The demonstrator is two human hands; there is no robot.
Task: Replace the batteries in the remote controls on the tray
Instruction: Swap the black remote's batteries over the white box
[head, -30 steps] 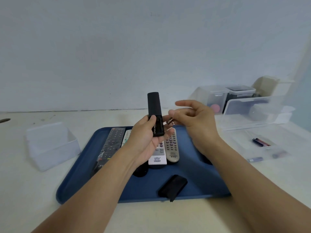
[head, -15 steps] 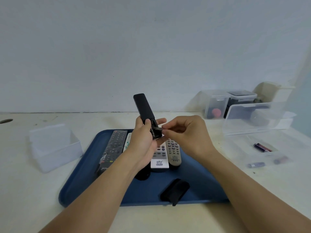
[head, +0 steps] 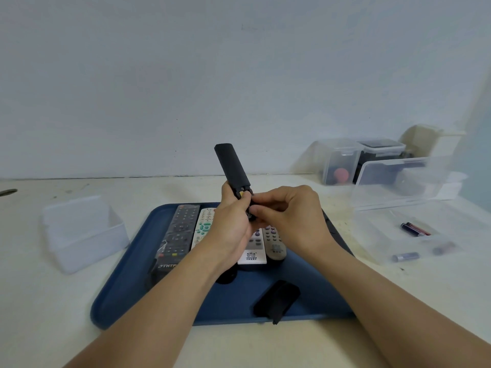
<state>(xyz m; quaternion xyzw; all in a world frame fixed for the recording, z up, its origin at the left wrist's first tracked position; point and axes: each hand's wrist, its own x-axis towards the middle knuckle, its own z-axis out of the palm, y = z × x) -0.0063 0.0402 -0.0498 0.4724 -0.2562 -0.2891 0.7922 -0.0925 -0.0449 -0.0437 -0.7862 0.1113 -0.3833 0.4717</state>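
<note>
Nearest, at about 5 o'clock on the blue tray (head: 127, 296), lies a loose black cover (head: 277, 301), most likely the battery door of the remote in hand. Further in, four remotes lie side by side on the tray: a long dark remote (head: 176, 235) at 10 o'clock, a white remote with green keys (head: 203, 227) next to it, and, partly under the hands, a white remote (head: 252, 254) and a grey remote (head: 275, 241).

Above these, the left hand (head: 231, 224) grips the slim black remote (head: 233, 166) round its lower end, top tilted toward 11 o'clock. The right hand (head: 289, 216) has its fingertips pinched at the open compartment, where a speck of yellow shows; whether a battery sits between them cannot be told.

The step looks like seating or prising a cell in this remote. Next it calls for the cell pressed flat against the spring contacts, then the cover fetched and slid on.

Out at 3 o'clock on the table (head: 53, 314), a clear box (head: 372, 235) holds loose batteries (head: 414, 229); an empty-looking clear box (head: 82, 232) stands at 9 o'clock.
</note>
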